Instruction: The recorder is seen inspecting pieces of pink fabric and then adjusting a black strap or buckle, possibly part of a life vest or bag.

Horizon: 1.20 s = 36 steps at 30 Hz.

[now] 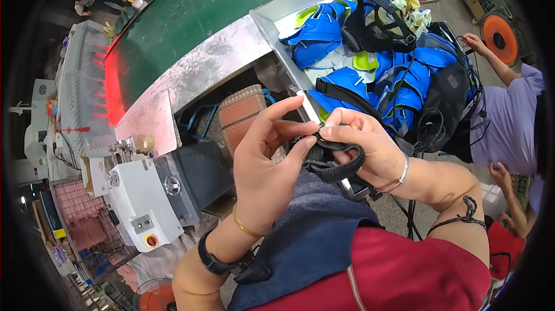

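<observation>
Close in front of my body, a black ribbed strap (354, 163) is looped between my two hands. My left hand (261, 172) pinches one part of it between thumb and fingertips, with the other fingers loosely bent. From the other side, my right hand (373, 146) grips the strap with thumb and forefinger, and the loop hangs below its fingers. The fingertips of both hands nearly meet, so the small part between them is hard to make out. Just beyond my right hand lies a pile of blue padded pieces (347, 88) with black straps and yellow-green lining.
The pile fills a metal-edged tray (276, 39) beside a machine with a green conveyor belt (196, 16). A white control box (141, 204) stands at the left, near an orange-brown seat (236, 117). A person in a purple top (506, 120) is at the right; an orange fan (498, 38) stands behind.
</observation>
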Tool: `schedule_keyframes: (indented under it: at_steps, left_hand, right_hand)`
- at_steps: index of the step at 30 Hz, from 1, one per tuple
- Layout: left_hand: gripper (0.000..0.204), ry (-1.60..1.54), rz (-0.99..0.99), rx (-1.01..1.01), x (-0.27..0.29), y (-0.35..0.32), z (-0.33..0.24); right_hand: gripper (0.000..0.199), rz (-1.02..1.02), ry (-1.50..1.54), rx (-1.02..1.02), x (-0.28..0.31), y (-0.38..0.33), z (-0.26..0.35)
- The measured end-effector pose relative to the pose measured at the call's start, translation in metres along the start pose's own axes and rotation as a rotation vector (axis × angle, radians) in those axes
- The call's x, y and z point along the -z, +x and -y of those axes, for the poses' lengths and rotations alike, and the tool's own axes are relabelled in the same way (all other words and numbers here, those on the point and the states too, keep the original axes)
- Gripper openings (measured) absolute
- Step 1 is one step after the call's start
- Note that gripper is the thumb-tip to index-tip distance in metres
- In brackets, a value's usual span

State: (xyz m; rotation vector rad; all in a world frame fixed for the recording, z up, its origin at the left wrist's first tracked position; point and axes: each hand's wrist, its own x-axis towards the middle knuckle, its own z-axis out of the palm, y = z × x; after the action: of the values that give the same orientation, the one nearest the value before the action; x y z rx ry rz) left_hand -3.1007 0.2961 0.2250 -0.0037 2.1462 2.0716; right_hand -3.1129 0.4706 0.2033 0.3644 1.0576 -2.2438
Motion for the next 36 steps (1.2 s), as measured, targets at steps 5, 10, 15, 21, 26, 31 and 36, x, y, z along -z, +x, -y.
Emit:
schedule_keyframes:
  at_steps: [5, 10, 15, 21, 26, 31, 36]
  left_hand:
    - [0.049, -0.062, -0.038, 0.104, -0.002, -0.004, 0.007]
    - [0.048, -0.082, -0.095, 0.013, -0.011, -0.008, 0.012]
    - [0.051, -0.084, -0.126, -0.006, -0.008, -0.01, 0.006]
    - [0.05, -0.25, -0.007, 0.157, 0.012, -0.011, 0.0]
    - [0.049, -0.328, 0.098, 0.284, 0.021, -0.008, 0.006]
    - [0.042, -0.369, 0.28, 0.452, 0.034, -0.007, 0.013]
    - [0.023, -0.308, 0.309, 0.54, 0.038, -0.011, 0.017]
  right_hand:
    - [0.01, 0.016, -0.058, 0.022, 0.008, 0.004, -0.011]
    - [0.011, -0.011, -0.179, 0.054, 0.009, 0.0, -0.013]
    - [0.011, -0.024, -0.206, 0.017, 0.0, -0.004, -0.001]
    - [0.011, 0.024, -0.316, -0.059, -0.002, -0.007, 0.011]
    - [0.011, 0.036, -0.369, -0.121, -0.003, -0.005, 0.011]
    - [0.008, 0.087, -0.407, -0.221, 0.0, -0.006, 0.01]
    - [0.006, 0.175, -0.409, -0.278, 0.014, -0.003, 0.003]
